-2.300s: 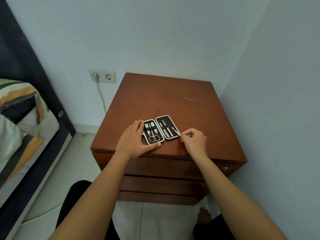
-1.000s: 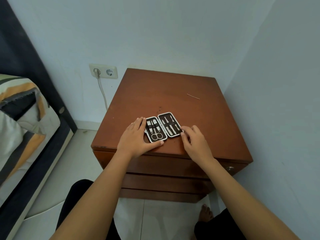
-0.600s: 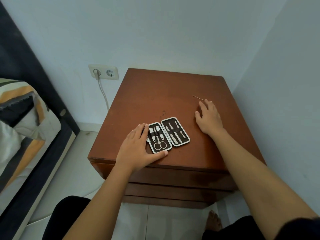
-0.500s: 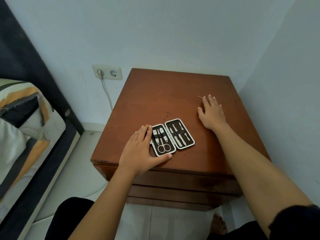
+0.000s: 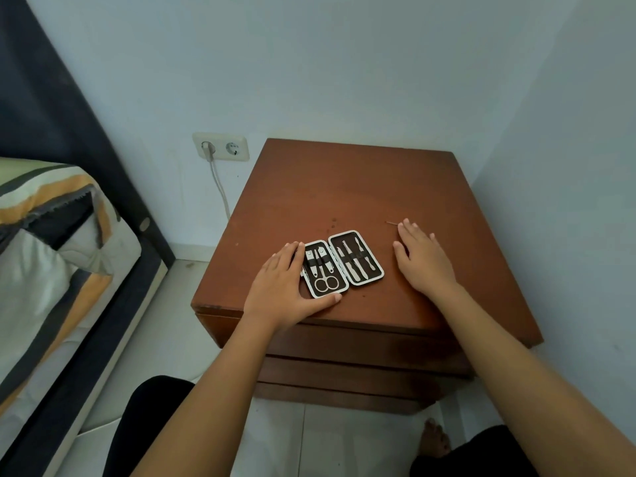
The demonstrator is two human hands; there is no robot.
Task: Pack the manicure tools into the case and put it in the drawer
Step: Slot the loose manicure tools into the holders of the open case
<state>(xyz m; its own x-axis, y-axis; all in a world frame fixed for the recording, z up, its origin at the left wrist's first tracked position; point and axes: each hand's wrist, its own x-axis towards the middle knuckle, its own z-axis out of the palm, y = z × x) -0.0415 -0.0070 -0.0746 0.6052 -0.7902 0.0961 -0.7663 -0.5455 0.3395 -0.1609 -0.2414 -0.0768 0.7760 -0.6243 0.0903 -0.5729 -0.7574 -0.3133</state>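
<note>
The manicure case (image 5: 344,263) lies open flat on the brown nightstand (image 5: 344,187), near its front edge. Scissors, clippers and several slim metal tools sit under its elastic bands. My left hand (image 5: 285,287) lies flat against the case's left side, thumb along its front edge, steadying it. My right hand (image 5: 421,259) rests flat on the wood to the right of the case, fingers spread, holding nothing. A thin metal pin (image 5: 391,223) lies on the top just beyond my right fingertips. The drawers (image 5: 361,349) below are closed.
A wall socket (image 5: 221,147) with a white cable plugged in is on the wall to the left. A bed with striped bedding (image 5: 51,242) stands at the left. A wall runs close along the nightstand's right side. My legs and a foot are below.
My right hand left the case's right edge and went out to the far right, toward the thin pin. The left hand stayed against the case.
</note>
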